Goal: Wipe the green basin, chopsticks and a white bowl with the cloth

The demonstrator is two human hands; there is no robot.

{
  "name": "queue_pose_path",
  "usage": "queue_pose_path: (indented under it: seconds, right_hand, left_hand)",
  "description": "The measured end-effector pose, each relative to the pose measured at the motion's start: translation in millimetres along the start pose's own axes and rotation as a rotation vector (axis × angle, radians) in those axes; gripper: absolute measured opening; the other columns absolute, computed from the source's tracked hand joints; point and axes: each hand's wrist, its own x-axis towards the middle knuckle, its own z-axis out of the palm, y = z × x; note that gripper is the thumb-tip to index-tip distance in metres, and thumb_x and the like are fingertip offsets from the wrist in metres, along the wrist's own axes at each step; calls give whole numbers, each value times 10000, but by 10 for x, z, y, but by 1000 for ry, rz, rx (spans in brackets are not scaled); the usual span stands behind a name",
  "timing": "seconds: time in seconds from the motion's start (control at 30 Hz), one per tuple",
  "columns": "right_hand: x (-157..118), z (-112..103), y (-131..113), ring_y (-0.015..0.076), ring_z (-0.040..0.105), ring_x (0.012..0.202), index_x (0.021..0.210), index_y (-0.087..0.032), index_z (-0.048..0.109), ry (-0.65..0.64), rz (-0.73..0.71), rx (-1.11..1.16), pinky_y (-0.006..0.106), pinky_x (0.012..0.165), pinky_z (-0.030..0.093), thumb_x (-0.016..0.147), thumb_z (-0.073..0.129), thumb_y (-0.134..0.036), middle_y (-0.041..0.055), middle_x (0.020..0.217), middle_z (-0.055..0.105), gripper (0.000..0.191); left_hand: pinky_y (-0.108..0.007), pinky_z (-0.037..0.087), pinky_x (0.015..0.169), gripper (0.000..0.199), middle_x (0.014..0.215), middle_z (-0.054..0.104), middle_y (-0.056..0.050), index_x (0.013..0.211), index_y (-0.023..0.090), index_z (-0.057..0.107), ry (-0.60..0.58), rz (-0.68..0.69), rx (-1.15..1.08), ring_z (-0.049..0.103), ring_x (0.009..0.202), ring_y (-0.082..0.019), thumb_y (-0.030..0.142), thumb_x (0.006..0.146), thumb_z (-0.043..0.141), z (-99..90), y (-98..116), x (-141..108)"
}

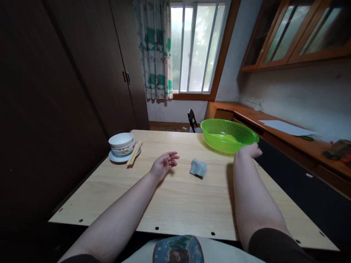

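My left hand hovers low over the middle of the wooden table, palm turned to the right, fingers loosely apart with nothing in them. Just right of it a folded grey-blue cloth lies on the wood. My right hand is closed at the near right rim of a green plastic basin; its fingertips are partly hidden. The basin rests at the table's far right corner, and no contents show in it. Stacked white bowls stand on a plate at the far left, with wooden chopsticks leaning across the plate's right side.
The pale wooden table has slots along its near edge. A dark wardrobe borders the left side. Along the right runs a brown desk bearing a white sheet. A black folding chair stands behind the table.
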Motion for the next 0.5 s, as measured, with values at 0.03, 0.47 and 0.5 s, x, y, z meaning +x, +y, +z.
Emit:
queue_pose_path:
  seconds: [0.03, 0.47, 0.5]
  right_hand:
    - [-48, 16, -81, 158, 500, 766, 723, -257, 305, 189, -40, 9, 271, 627, 436, 839, 404, -177, 19, 764, 433, 173]
    - [-1501, 139, -166, 197, 613, 647, 651, -132, 687, -1546, -713, -1448, 286, 631, 454, 624, 756, -414, 70, 634, 651, 292]
    - [-1567, 149, -98, 217, 627, 678, 661, -131, 704, -1514, -757, -1524, 297, 651, 463, 600, 769, -391, 80, 648, 663, 275]
  left_hand:
    - [-297, 483, 694, 330, 913, 691, -121, 1013, 119, 668, 21, -1, 8, 597, 706, -151, 308, 757, 583, 4, -4, 4]
    - [-266, 482, 632, 259, 853, 691, -113, 952, 117, 664, 164, -21, 46, 584, 630, -124, 258, 743, 604, -28, -9, 63]
    - [-265, 483, 626, 257, 853, 691, -115, 951, 117, 663, 175, -27, 49, 585, 625, -124, 257, 742, 608, -32, -10, 67]
